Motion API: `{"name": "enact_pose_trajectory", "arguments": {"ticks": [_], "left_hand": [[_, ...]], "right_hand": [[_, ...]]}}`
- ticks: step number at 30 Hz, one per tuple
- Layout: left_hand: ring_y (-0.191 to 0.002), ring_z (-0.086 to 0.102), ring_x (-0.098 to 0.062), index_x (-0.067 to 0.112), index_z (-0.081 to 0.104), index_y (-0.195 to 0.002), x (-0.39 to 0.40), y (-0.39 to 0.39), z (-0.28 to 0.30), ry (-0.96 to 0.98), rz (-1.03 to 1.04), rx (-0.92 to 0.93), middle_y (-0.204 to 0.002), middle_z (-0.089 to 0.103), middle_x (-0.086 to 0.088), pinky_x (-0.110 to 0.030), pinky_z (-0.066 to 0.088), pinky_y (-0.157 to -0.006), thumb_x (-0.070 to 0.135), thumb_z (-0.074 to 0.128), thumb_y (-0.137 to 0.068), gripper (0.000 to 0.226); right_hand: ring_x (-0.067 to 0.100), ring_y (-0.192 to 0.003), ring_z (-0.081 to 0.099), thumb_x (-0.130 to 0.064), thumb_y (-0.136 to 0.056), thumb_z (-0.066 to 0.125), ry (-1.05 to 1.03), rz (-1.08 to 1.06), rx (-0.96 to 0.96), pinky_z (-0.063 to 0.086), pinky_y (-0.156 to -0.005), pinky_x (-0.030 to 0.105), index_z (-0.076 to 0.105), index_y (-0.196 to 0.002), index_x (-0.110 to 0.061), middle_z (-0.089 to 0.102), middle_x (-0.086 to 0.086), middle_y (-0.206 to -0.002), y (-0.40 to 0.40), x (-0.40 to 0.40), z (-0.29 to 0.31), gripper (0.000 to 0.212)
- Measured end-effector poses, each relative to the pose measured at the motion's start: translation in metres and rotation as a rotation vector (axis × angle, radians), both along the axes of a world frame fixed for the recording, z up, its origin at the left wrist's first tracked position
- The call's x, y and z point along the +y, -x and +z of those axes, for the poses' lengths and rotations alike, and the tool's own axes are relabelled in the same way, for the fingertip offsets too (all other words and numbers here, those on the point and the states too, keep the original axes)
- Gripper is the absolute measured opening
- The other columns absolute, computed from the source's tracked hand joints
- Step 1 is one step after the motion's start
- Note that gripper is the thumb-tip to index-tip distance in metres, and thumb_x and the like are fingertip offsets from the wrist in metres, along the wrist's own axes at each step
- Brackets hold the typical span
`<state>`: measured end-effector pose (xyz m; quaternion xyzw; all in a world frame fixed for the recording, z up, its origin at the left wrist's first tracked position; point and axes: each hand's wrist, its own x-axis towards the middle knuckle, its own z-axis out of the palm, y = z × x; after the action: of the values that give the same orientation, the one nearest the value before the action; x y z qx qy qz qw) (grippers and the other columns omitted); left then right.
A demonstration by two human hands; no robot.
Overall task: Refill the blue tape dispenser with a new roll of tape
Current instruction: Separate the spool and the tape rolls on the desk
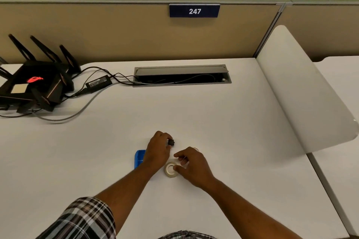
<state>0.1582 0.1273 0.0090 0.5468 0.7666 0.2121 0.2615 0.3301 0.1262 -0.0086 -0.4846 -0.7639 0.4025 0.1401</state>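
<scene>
Blue dispenser (pixel 139 158) on white desk (pixel 213 122), mostly hidden behind left wrist, only one end showing; lying flat or tipped, cannot tell. Just right of it, new roll (pixel 171 169): clear tape, pale core, lying flat on desk. Left hand (pixel 158 151) pinched shut on small black hub (pixel 171 142), held just above desk, beyond roll. Right hand (pixel 191 164) curled over roll's right edge, thumb at rim, fingers drawn together as if nipping loose tape end; thin pale strand near fingers, too fine to confirm. Faint ring-like shape (pixel 195 149) past right knuckles, possibly spent core, too small to tell.

Likely step: hub out of dispenser, about to be pushed into new roll.

Risks from here:
- Hub small, held at fingertips only; slip would send it rolling across smooth desk.
- Hub pushed in crooked or only part way; roll would then sit askew in cradle and bind.
- Roll seated wrong way round; sticky side would face away from cutter and tape would not feed.
- Loose end let go; would snap back onto roll and be hard to find on clear tape.
- Fingers on adhesive would leave smudges and tangle tape.
- Left forearm close over dispenser; careless sweep would shove it aside.

Router (pixel 35 85) and cables (pixel 93 101) well apart at far left, no hindrance.
</scene>
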Motion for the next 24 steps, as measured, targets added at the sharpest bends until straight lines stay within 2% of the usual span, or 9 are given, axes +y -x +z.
{"name": "enact_pose_trajectory", "arguments": {"ticks": [4,7,11,15,19,24], "left_hand": [[-0.102,0.063,-0.019,0.013,0.063,-0.111,-0.008,0.001,0.001,-0.045,0.088,-0.093,-0.117,0.061,-0.004,-0.033,0.055,-0.092,0.007,0.064,-0.091,0.021],[-0.097,0.065,-0.016,0.015,0.063,-0.109,-0.019,0.005,0.001,-0.073,0.125,-0.159,-0.11,0.067,-0.001,-0.032,0.057,-0.089,0.006,0.064,-0.09,0.021],[-0.083,0.068,-0.009,0.022,0.065,-0.106,-0.039,0.012,0.002,-0.092,0.121,-0.195,-0.104,0.07,0.009,-0.021,0.057,-0.076,0.012,0.068,-0.088,0.021],[-0.079,0.07,-0.006,0.023,0.067,-0.103,-0.056,0.017,0.006,-0.144,0.117,-0.256,-0.099,0.071,0.014,-0.023,0.059,-0.075,0.01,0.07,-0.086,0.022],[-0.072,0.069,-0.004,0.026,0.068,-0.098,-0.07,0.02,0.013,-0.189,0.135,-0.307,-0.096,0.072,0.017,-0.011,0.051,-0.067,0.008,0.07,-0.085,0.022],[-0.079,0.069,-0.004,0.024,0.069,-0.102,-0.086,0.033,0.016,-0.22,0.151,-0.341,-0.1,0.07,0.014,-0.023,0.058,-0.07,0.011,0.07,-0.087,0.02]], "right_hand": [[0.005,-0.105,0.058,-0.054,-0.071,0.082,0.018,0.124,-0.122,0.052,-0.087,0.023,0.057,-0.134,-0.032,0.056,-0.01,-0.129,0.007,-0.006,-0.003,0.072],[0.011,-0.117,0.054,-0.06,-0.067,0.082,-0.008,0.185,-0.214,0.053,-0.09,0.032,0.05,-0.139,-0.036,0.051,-0.01,-0.133,0.012,-0.01,-0.003,0.082],[0.016,-0.119,0.051,-0.052,-0.071,0.083,-0.079,0.213,-0.269,0.052,-0.085,0.031,0.05,-0.139,-0.034,0.049,-0.006,-0.134,0.018,-0.018,-0.003,0.078],[0.018,-0.116,0.053,-0.043,-0.078,0.08,-0.13,0.176,-0.259,0.051,-0.084,0.031,0.054,-0.135,-0.031,0.052,-0.005,-0.129,0.022,-0.025,-0.003,0.064],[0.018,-0.11,0.059,-0.044,-0.078,0.078,-0.148,0.148,-0.217,0.051,-0.085,0.029,0.059,-0.131,-0.027,0.058,-0.004,-0.123,0.015,-0.031,-0.004,0.059],[0.006,-0.097,0.064,-0.052,-0.077,0.078,-0.104,-0.05,-0.099,0.053,-0.083,0.022,0.064,-0.127,-0.028,0.066,-0.011,-0.112,0.014,-0.035,0.0,0.057]]}}
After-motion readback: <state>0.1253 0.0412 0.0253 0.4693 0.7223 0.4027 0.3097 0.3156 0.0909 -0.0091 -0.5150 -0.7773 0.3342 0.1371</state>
